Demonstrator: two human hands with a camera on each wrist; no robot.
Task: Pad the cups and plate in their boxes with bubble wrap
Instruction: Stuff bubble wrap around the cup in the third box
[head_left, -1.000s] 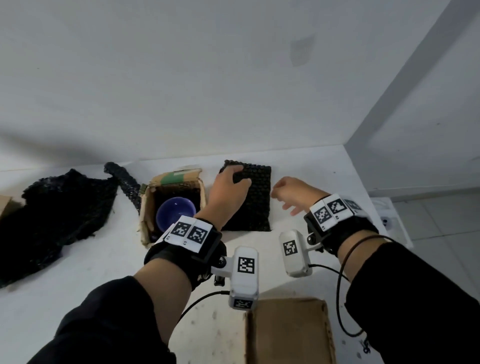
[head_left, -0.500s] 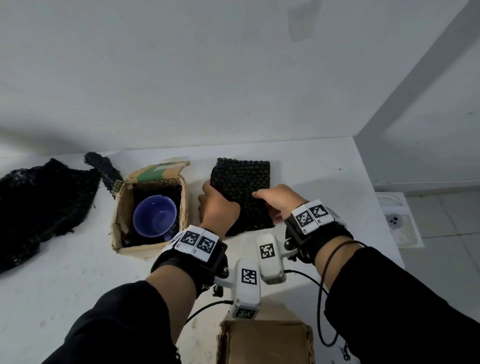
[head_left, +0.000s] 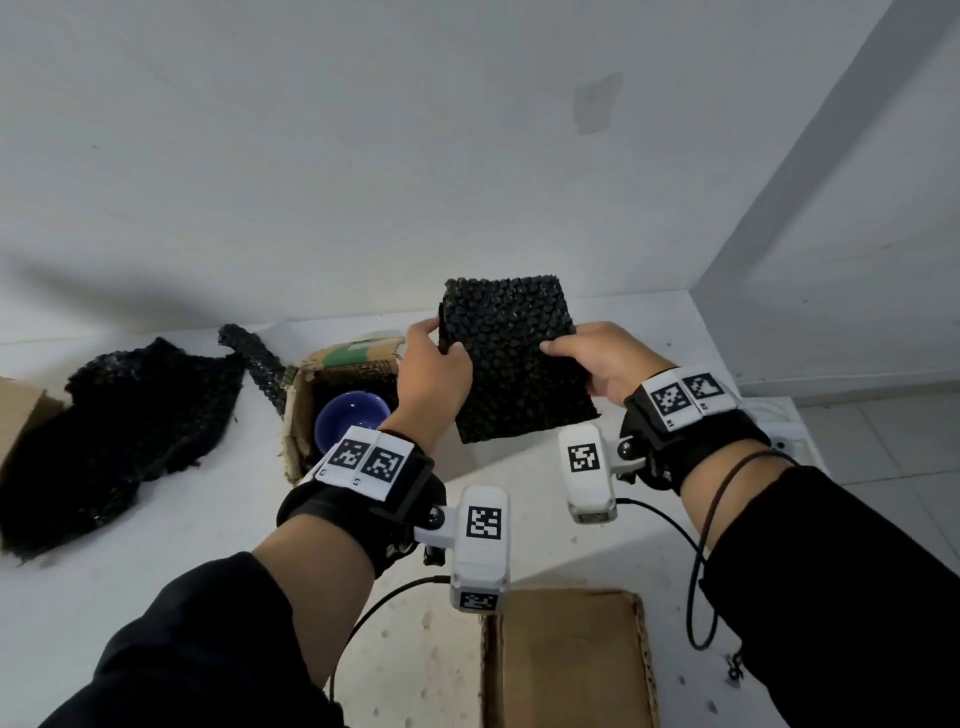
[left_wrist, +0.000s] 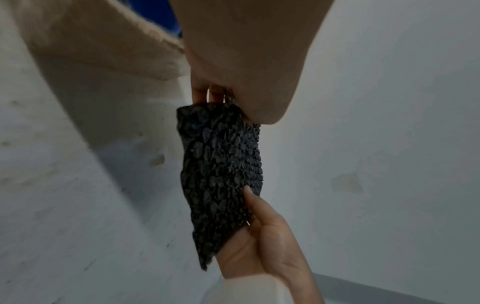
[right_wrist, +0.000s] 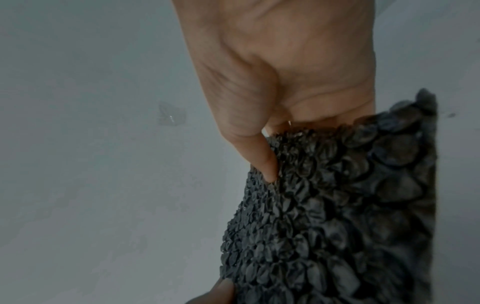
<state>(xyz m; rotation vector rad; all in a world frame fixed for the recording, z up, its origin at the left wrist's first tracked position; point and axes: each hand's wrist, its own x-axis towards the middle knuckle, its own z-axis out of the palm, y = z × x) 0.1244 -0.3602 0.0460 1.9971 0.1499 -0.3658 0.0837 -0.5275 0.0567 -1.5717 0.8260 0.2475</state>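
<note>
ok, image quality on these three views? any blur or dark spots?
Head view: sharp, evenly lit, wide-angle bend at the wall edges, bubble wrap bumps crisp. Left wrist view: dim, box smeared. Right wrist view: soft, wrap edge blurred near the lens.

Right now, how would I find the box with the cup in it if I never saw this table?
Start at the white table against the pale wall. Left of the left hand, which with the right hand holds up a flat square of black bubble wrap, stands a small open brown cardboard box. Unlike the closed flat brown cardboard box nearer the person, it holds a round blue cup on black padding.
</note>
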